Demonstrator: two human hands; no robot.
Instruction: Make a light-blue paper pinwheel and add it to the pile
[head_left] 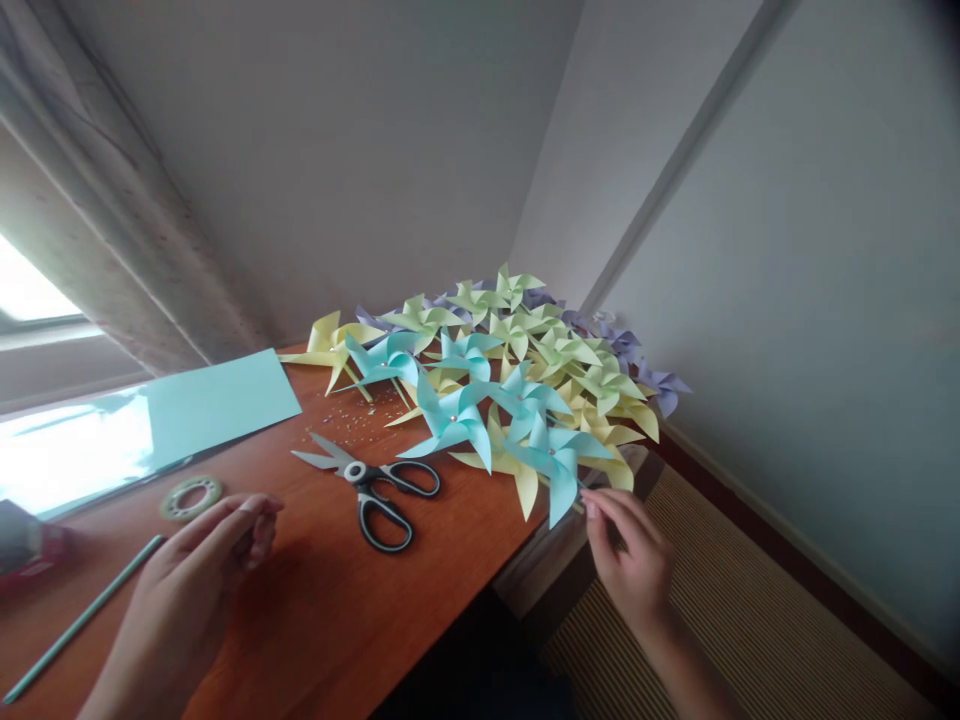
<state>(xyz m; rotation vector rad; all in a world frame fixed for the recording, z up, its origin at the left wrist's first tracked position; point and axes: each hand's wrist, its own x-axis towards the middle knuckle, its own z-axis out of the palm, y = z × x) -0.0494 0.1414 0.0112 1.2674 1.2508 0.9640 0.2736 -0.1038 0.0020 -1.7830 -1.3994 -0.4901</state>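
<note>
My right hand [632, 553] is at the table's right edge, thumb and forefinger pinched at the lower edge of a blue paper pinwheel [553, 455], where its stick seems to be; the stick is mostly hidden. My left hand [206, 560] hovers over the table with its fingers curled in and nothing visible in them. Just beyond it lies a roll of tape [174, 500]. A rolled blue paper stick [82, 620] rests on the table to its left. Between my hands, black-handled scissors [364, 480] lie with their blades apart.
Several green pinwheels [566, 352], yellow pinwheels [335, 345] and purple pinwheels [661, 385] crowd the table's far right. Blue paper sheets [225, 400] lie at the left, near the curtain [97, 180]. Small paper scraps [367, 415] dot the wooden table [300, 640]. Walls meet behind.
</note>
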